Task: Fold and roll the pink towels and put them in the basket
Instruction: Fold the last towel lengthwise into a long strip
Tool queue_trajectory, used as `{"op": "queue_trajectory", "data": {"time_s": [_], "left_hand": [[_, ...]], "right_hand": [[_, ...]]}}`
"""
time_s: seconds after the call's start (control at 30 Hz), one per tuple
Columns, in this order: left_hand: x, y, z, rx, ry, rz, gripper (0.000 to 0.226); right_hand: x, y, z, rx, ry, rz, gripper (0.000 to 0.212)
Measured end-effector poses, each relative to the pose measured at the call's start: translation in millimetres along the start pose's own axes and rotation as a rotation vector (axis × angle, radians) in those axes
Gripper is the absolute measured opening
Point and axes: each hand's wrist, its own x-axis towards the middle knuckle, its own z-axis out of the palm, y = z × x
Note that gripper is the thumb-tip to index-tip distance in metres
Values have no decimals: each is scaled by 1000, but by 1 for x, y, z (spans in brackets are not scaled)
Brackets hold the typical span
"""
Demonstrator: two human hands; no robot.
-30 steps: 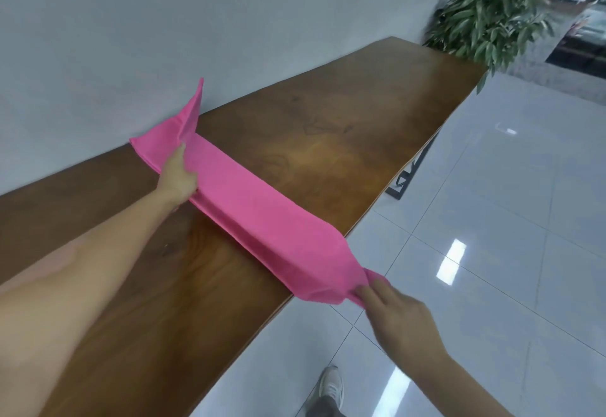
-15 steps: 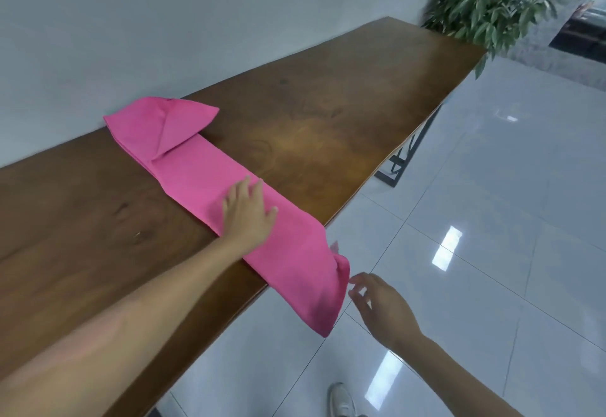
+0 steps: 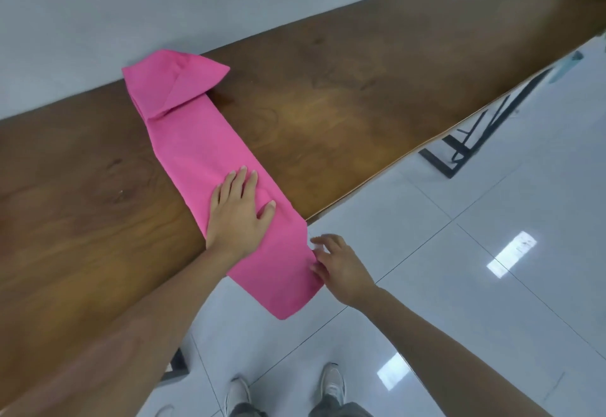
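**Towel folded to a strip, ready for rolling**

Nearest you, your right hand (image 3: 341, 269) is at the overhanging end of the pink towel (image 3: 210, 154). Its fingers (image 3: 323, 240) are loosely bent and spread, tips touching the towel's right edge or just beside it; they do not appear to be pinching the cloth, though the blur there keeps it from being certain. That end of the towel hangs past the front edge of the counter (image 3: 360, 88), below and to the left of those fingers, unsupported over the tiled floor (image 3: 492, 285).

Just beyond, your left hand (image 3: 237, 211) lies flat on the strip, fingers straight and together, thumb out to the right, pressing the cloth to the wood close to the counter's edge. It holds nothing; it only pins.

Past those fingertips the towel runs away from you as a long narrow band across the counter, towards the wall (image 3: 164, 6). At its far end a triangular flap is folded back over the strip, its point sticking out to the right.

By the look of it, the folding is about done and rolling is the step in hand. The next move calls for taking the hanging end with your right fingers, turning it over tightly, and keeping the edges square as you roll towards the far flap. No basket is in view.
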Motion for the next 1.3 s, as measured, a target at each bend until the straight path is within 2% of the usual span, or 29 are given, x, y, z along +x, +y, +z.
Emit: {"op": "queue_trajectory", "data": {"time_s": [0.03, 0.13, 0.17, 0.2, 0.27, 0.37, 0.43, 0.53, 0.6, 0.7, 0.77, 0.87, 1.03, 1.3], "left_hand": [[-1, 0, 0, 3, -2, -2, 70], [0, 1, 0, 4, -4, -14, 70], [-1, 2, 0, 1, -4, -20, 69], [-1, 3, 0, -2, -3, -23, 69], [-1, 3, 0, -7, -1, -31, 69], [-1, 3, 0, -12, 0, -33, 69], [-1, 3, -1, -17, 4, -36, 68], [0, 2, -1, -21, 6, -40, 68], [-1, 2, 0, -20, 1, -36, 68], [-1, 1, 0, -28, 3, -39, 68], [-1, 2, 0, -31, 5, -45, 68], [-1, 2, -1, -38, 7, -50, 68], [-1, 2, 0, -44, 11, -47, 68], [0, 1, -1, -47, -19, -35, 70]], "right_hand": [[-7, 14, 5, 5, -73, 26, 37], [-37, 57, 18, -252, -575, 162, 26], [-46, 70, 20, -252, -664, 238, 22], [-49, 82, 20, -176, -677, 291, 25], [-40, 92, 15, 36, -570, 312, 42], [-5, 68, -15, 414, -398, 193, 79], [18, 38, -40, 631, -348, 104, 74], [36, 10, -39, 746, -413, 17, 47], [34, 12, -9, 750, -462, 81, 41], [14, 35, 28, 520, -538, 201, 52], [-2, 52, 36, 420, -571, 236, 37], [-15, 67, 26, 381, -555, 232, 26], [-7, 69, -14, 382, -397, 176, 9], [14, 26, -104, 456, 36, 56, 14]]}}
